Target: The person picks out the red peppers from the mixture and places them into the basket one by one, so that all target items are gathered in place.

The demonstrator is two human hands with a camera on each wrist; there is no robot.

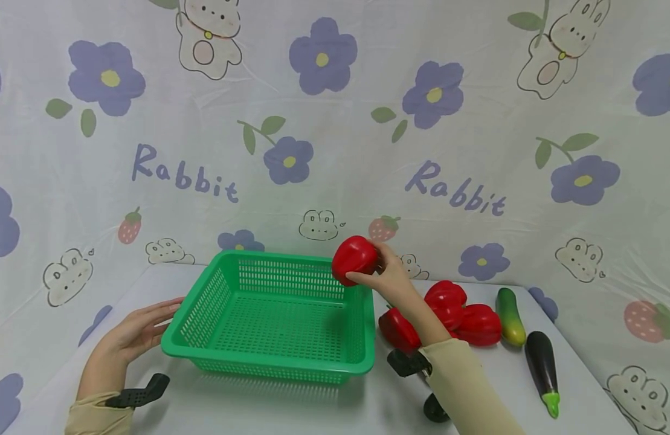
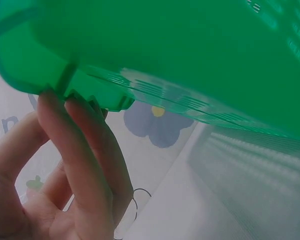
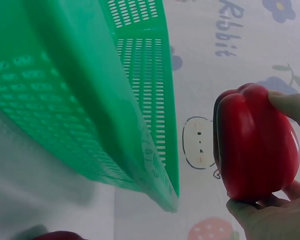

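Observation:
A red bell pepper (image 1: 354, 261) is held up by my right hand (image 1: 389, 275), over the right rim of a green plastic basket (image 1: 269, 367). In the right wrist view, thumb and fingers grip the pepper (image 3: 255, 145) from opposite sides, beside the basket wall (image 3: 90, 100). The basket is a rectangular, perforated one, and its inside shows only its bare floor. At its left side is my left hand (image 1: 141, 329), fingers loosely extended. The left wrist view shows those fingertips (image 2: 50, 102) right at the underside of the basket's rim (image 2: 20, 75).
Right of the basket lie several more red bell peppers (image 1: 445, 302), partly behind my right forearm. Farther right are a green-yellow cucumber (image 1: 510, 317) and a dark eggplant (image 1: 541, 365). A dark round thing (image 1: 435, 409) shows beside the right sleeve. A patterned cloth (image 1: 335, 151) hangs behind the table.

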